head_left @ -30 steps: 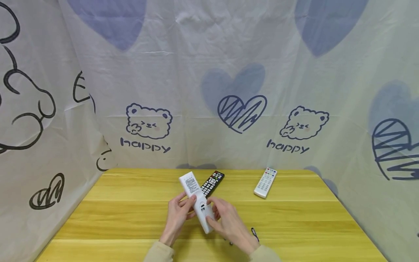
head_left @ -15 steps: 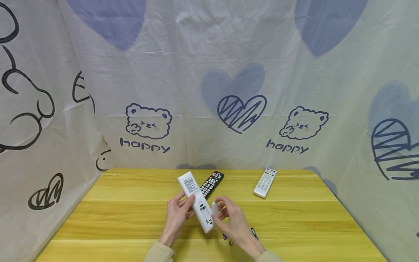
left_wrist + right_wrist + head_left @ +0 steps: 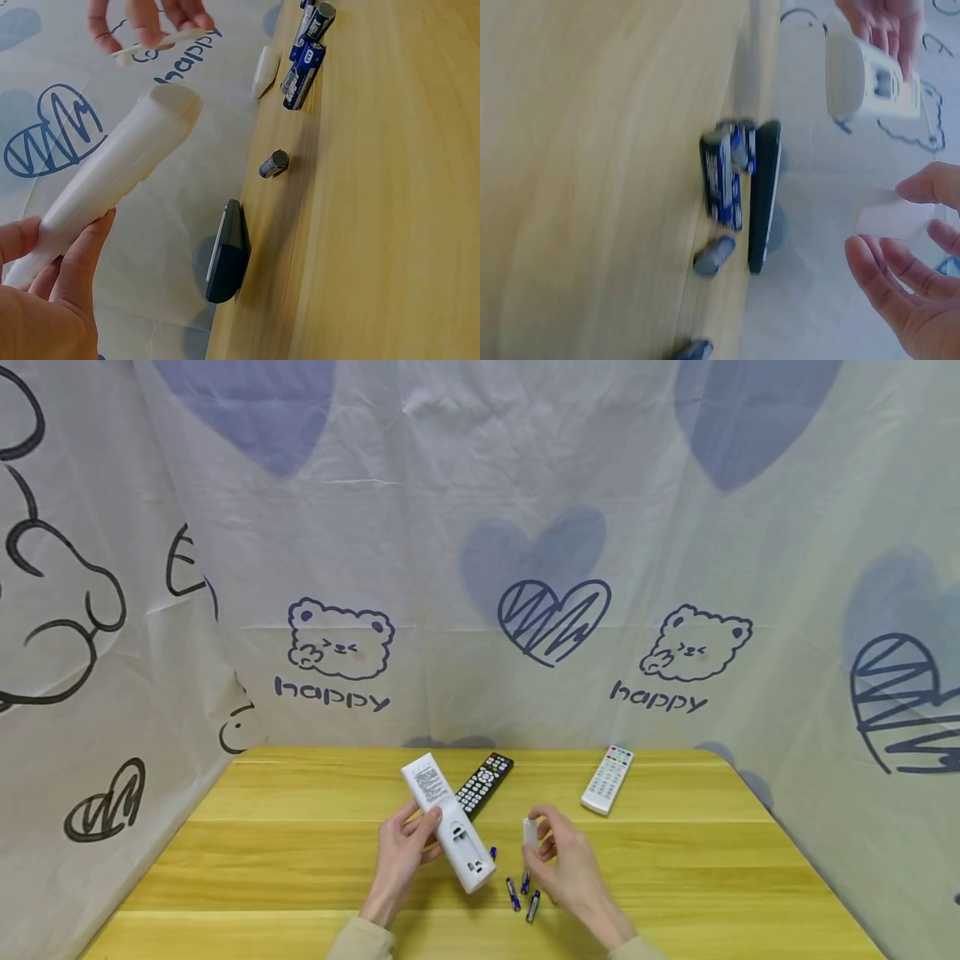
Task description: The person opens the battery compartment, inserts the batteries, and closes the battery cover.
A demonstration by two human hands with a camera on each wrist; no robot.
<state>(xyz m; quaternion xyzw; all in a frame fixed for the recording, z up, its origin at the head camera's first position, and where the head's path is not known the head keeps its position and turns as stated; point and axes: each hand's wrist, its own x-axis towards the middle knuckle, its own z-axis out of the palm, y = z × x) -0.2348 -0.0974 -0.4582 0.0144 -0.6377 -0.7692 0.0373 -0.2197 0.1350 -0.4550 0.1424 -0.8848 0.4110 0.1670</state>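
Note:
My left hand (image 3: 401, 850) grips a white remote control (image 3: 448, 827) by its side, back up, thumb on top. Its battery compartment (image 3: 468, 850) is uncovered and holds no batteries. To the right, my right hand (image 3: 564, 864) pinches the white battery cover (image 3: 530, 833) between thumb and fingers, apart from the remote. In the right wrist view the cover (image 3: 892, 215) is seen flat between the fingertips. Several blue batteries (image 3: 513, 894) lie on the table between the hands; one is partly hidden behind the held remote.
A black remote control (image 3: 485, 783) lies on the wooden table (image 3: 300, 835) just behind the held one. Another white remote (image 3: 608, 780), buttons up, lies at the back right. A printed cloth (image 3: 442, 685) hangs behind the table.
My right hand has lifted the battery cover off the remote and carried it to the right, uncovering the compartment. More batteries on the table now show. The left hand has shifted slightly left.

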